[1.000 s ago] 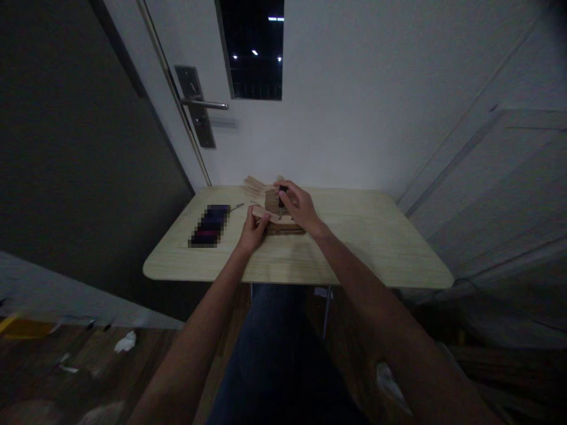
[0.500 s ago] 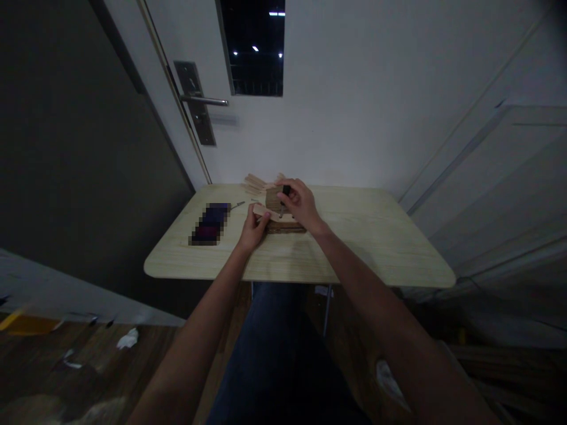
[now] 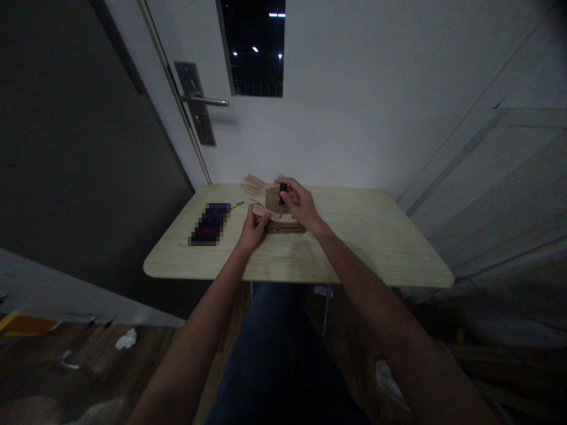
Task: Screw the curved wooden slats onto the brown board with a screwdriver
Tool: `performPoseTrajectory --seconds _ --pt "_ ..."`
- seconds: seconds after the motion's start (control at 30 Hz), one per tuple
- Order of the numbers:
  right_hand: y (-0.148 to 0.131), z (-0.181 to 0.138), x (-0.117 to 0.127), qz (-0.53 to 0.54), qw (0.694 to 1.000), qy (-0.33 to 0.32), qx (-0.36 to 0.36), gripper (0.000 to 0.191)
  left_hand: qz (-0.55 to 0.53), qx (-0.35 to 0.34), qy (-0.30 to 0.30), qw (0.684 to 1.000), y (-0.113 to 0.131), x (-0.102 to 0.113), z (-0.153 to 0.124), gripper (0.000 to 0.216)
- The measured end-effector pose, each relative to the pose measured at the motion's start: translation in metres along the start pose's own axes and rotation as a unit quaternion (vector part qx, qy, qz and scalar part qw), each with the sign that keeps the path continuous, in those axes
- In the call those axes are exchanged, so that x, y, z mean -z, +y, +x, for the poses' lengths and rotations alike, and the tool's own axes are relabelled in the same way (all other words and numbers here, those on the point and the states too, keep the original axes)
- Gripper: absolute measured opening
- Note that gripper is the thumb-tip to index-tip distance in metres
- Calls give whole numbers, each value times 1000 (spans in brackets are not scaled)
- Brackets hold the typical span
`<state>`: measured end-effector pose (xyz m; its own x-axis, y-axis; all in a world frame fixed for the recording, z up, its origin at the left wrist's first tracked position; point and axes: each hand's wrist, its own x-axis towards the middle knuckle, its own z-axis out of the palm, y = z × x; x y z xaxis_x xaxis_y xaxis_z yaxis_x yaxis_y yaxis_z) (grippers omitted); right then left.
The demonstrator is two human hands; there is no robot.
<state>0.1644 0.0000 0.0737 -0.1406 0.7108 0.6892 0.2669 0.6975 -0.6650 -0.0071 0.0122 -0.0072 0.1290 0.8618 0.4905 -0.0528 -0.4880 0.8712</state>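
Observation:
My right hand grips a small screwdriver by its black handle. The metal shaft points down, and its tip meets a pale flat wooden strip. Between the thumb and fingers of my left hand is another pale wooden strip, whose right end reaches the spot under the tip. Below the strips lies a brown layered block, perhaps cardboard or wood. A brown ridged piece shows behind it. Whether a screw sits under the tip is too small to make out.
Several loose wooden strips lie at the back of the light wood table. On the left are a pixelated dark flat object and a thin metal tool. A white door with a handle stands directly behind the table.
The screwdriver's handle has swung slightly left and stands more upright, with my right fingers shifted around it. My left hand and the strips have stayed in place.

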Motion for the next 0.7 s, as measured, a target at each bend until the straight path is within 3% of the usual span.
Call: performPoseTrajectory --seconds 0.17,0.43,0.7 --pt "2 2 -3 -47 998 32 17 33 -2 -8 3 1000 -1 1 0 38" --pt "2 2 -1 -114 991 18 67 28 -14 13 1 1000 4 -1 -2 42" --pt "-2 1 1 -9 1000 -25 14 46 -6 10 3 1000 7 -1 -1 42"
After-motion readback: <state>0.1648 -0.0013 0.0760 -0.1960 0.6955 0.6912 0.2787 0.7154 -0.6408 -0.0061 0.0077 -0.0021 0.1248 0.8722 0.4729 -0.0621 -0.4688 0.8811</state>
